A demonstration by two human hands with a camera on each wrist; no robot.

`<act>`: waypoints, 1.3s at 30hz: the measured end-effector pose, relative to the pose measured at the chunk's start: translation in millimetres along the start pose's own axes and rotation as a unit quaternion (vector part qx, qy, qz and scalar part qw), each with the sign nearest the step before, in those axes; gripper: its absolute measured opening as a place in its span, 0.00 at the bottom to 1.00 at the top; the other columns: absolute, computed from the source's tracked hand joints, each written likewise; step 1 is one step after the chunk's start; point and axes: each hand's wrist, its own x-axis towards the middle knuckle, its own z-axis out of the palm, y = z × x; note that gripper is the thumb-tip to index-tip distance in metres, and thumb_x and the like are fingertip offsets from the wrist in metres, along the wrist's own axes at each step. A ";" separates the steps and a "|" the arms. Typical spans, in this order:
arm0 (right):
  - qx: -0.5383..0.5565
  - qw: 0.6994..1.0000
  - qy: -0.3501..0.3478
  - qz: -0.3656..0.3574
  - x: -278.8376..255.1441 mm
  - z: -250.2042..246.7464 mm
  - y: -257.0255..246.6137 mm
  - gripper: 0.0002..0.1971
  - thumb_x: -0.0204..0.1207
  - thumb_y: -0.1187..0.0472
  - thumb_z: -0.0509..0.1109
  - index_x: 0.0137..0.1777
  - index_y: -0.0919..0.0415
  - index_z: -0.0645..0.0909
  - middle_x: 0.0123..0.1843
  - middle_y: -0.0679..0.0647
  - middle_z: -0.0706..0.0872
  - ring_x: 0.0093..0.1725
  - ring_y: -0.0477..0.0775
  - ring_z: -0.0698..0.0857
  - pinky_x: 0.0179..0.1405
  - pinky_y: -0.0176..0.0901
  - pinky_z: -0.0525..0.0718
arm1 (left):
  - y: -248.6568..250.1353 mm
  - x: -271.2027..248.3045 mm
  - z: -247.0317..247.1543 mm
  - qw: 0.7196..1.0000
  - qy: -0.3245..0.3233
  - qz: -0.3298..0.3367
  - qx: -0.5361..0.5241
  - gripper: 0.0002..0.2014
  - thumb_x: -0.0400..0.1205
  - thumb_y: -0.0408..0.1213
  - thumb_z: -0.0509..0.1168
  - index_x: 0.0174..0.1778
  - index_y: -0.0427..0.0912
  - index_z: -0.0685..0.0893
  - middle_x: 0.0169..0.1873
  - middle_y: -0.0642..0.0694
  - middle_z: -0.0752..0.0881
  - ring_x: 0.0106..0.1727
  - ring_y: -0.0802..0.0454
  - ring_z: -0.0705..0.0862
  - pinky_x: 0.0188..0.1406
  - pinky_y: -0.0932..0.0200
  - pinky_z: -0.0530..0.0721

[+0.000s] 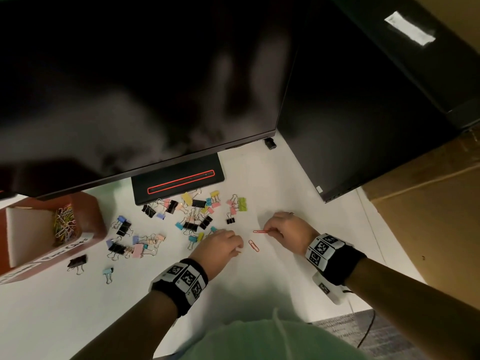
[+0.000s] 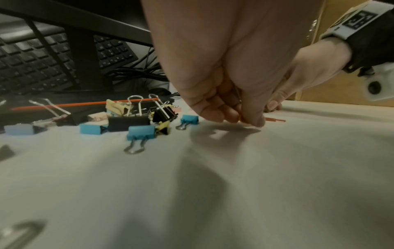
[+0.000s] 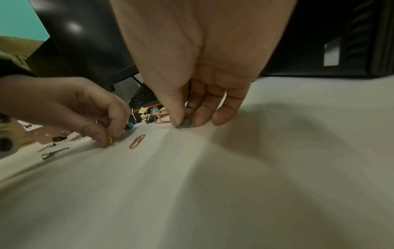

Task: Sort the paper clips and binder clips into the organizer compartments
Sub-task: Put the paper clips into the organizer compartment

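Note:
My right hand (image 1: pixel 270 230) pinches one end of a red paper clip (image 1: pixel 260 231) that lies on the white desk. In the right wrist view a small bunch of coloured clips (image 3: pixel 185 125) also sits under its thumb and fingertips. A second red paper clip (image 1: pixel 254 246) lies loose between my hands. My left hand (image 1: pixel 239 248) is curled with its fingertips on the desk, and the right wrist view shows it pinching a yellow paper clip (image 3: pixel 110 140). The brown organizer (image 1: pixel 91 216) stands at the far left, with several paper clips (image 1: pixel 63 224) in one compartment. Several binder clips (image 1: pixel 193 211) lie scattered.
A black monitor (image 1: pixel 155 87) overhangs the back of the desk, with its stand base (image 1: pixel 179 181) behind the binder clips. A dark computer tower (image 1: pixel 350 113) stands at the right. A cardboard box (image 1: pixel 428 216) lies beyond the desk's right edge.

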 end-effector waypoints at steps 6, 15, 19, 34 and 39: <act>0.007 1.000 0.008 -0.004 1.4 -3.3 4.4 0.10 0.76 0.68 0.67 0.55 0.62 0.85 0.52 0.58 0.86 0.55 0.57 0.83 0.58 0.41 0.76 | 16.5 23.3 4.8 0.999 -0.024 0.029 0.035 0.12 0.80 0.31 0.63 0.59 0.38 0.81 0.51 0.38 0.83 0.56 0.41 0.78 0.56 0.47 0.79; -0.054 0.986 0.074 -0.137 41.9 -14.8 -39.4 0.04 0.67 0.65 0.77 0.42 0.59 0.89 0.43 0.57 0.90 0.49 0.63 0.88 0.52 0.52 0.86 | 8.1 7.4 12.5 1.000 -0.015 -0.015 0.012 0.05 0.80 0.32 0.61 0.47 0.37 0.81 0.49 0.41 0.79 0.53 0.46 0.76 0.54 0.51 0.77; -0.031 0.989 0.037 -0.140 66.5 -13.8 -71.0 0.08 0.78 0.64 0.68 0.51 0.63 0.87 0.60 0.60 0.86 0.68 0.62 0.80 0.68 0.52 0.77 | 1.7 -15.4 8.6 0.999 0.002 -0.030 -0.027 0.04 0.81 0.34 0.60 0.46 0.40 0.79 0.46 0.45 0.79 0.47 0.52 0.74 0.50 0.55 0.78; -0.042 0.989 0.026 -0.137 69.4 3.9 -78.9 0.05 0.74 0.65 0.72 0.48 0.63 0.88 0.58 0.58 0.85 0.55 0.62 0.84 0.59 0.51 0.83 | -55.9 -47.4 -25.6 0.985 0.093 -0.113 -0.094 0.05 0.77 0.39 0.68 0.39 0.42 0.83 0.75 0.50 0.69 0.75 0.50 0.67 0.74 0.55 0.66; -0.035 0.989 -0.008 -0.146 91.2 12.4 -99.1 0.04 0.76 0.64 0.71 0.47 0.62 0.87 0.74 0.55 0.77 0.78 0.57 0.70 0.77 0.51 0.70 | -61.6 -66.7 -19.7 0.987 0.095 -0.082 -0.097 0.05 0.77 0.39 0.69 0.37 0.43 0.81 0.78 0.55 0.64 0.78 0.56 0.56 0.74 0.56 0.59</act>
